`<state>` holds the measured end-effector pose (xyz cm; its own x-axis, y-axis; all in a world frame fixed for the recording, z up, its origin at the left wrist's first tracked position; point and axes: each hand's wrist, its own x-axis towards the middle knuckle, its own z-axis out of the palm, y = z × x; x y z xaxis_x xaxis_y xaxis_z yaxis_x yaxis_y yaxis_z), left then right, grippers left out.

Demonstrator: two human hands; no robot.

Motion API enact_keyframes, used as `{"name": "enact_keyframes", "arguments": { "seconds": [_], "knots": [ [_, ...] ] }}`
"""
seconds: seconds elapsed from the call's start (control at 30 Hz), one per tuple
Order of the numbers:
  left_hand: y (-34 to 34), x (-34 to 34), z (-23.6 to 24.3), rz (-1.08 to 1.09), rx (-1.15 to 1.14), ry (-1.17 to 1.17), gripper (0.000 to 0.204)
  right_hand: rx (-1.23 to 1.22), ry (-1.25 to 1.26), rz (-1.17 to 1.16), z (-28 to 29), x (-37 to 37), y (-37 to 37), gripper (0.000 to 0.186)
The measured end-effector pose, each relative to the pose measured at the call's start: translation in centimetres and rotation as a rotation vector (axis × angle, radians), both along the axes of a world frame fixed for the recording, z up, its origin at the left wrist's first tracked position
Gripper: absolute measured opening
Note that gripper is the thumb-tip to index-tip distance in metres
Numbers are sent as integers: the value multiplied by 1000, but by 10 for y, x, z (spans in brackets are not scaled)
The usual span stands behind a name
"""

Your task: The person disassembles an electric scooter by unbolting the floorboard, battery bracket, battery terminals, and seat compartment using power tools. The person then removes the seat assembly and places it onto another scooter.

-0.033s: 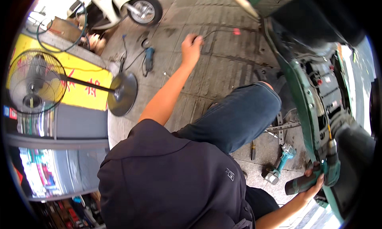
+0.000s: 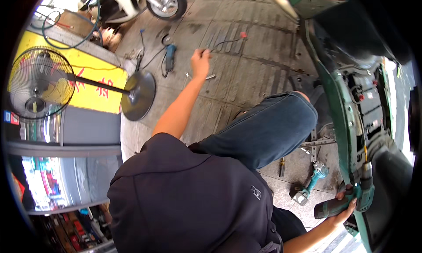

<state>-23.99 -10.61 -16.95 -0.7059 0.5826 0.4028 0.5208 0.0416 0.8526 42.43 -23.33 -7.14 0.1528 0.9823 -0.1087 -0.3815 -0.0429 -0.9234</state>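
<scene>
The left hand (image 2: 201,63) has pulled back, maybe pinching the dark cord (image 2: 227,41), so its red end (image 2: 243,34) is nearer; the right hand (image 2: 343,213) still holds the teal drill (image 2: 365,196).

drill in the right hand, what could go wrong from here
The left hand reaches away, so only the right hand appears to steady the drill; its long bit could slip and scratch the green panel beside it.

The screwdriver and teal power tool lie on the ground near the bent leg, where a foot might kick them.
</scene>
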Motion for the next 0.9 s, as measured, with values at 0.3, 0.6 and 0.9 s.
{"name": "enact_keyframes", "arguments": {
  "seconds": [0.3,0.6,0.9],
  "knots": [
    [-204,-208,-101,941,-517,19,29,-121,-78,11,3,-28,25,46],
    [-208,-270,-123,852,-779,-164,56,-117,28,122,-14,-65,65,50],
    [86,29,111,-866,-225,-17,33,-155,-141,176,6,-117,82,56]
  ]
}}
